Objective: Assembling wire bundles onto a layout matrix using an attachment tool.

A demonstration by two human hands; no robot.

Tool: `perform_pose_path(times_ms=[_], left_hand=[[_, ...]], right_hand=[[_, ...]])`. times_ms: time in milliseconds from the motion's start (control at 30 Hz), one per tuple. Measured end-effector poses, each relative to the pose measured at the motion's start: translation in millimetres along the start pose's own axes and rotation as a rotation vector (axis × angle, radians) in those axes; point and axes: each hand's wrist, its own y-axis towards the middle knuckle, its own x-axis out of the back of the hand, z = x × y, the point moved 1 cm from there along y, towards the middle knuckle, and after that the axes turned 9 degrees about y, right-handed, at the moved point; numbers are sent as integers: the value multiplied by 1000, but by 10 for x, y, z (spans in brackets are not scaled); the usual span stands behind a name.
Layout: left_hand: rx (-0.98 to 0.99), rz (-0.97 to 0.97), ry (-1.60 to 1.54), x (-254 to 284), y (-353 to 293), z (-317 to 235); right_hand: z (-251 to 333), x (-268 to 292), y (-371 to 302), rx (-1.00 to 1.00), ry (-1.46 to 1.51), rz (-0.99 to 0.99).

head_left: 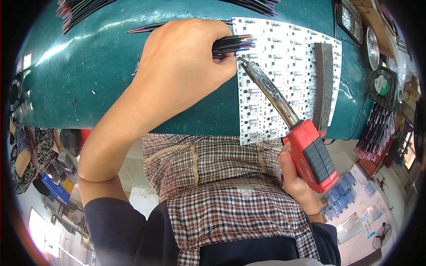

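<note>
My left hand (186,57) is closed round a bundle of black cables (226,44), their stripped ends with blue and orange-brown cores pointing right. Those ends lie over the left edge of a white circuit board panel (266,128), which carries rows of small dark parts. In my right hand (295,177) is a red and black soldering gun (310,153), slanting up and left across the panel. Its tip is close beside my left fingertips; whether it touches a wire or the board, I cannot tell. A dark flat bar (324,84) lies on the panel's right side.
The green tabletop (88,102) holds the work. More cable bundles lie at the far left (82,13) and far middle (248,5). To the right are a round metal dish (372,48), a small black fan (382,86) and hanging wires (377,126).
</note>
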Motion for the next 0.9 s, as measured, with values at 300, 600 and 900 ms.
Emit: perform_pose_path(times_ms=[300,600,900], left_hand=[[-3,-38,14,-21,0,-27],[-18,-28,29,-28,-3,-15],[61,31,-107,30,-58,-25]], right_hand=[[39,-32,41,100,-46,-39],[-13,-7,-38,26,-20,-21],[-13,54,-186,-251,121,-72]])
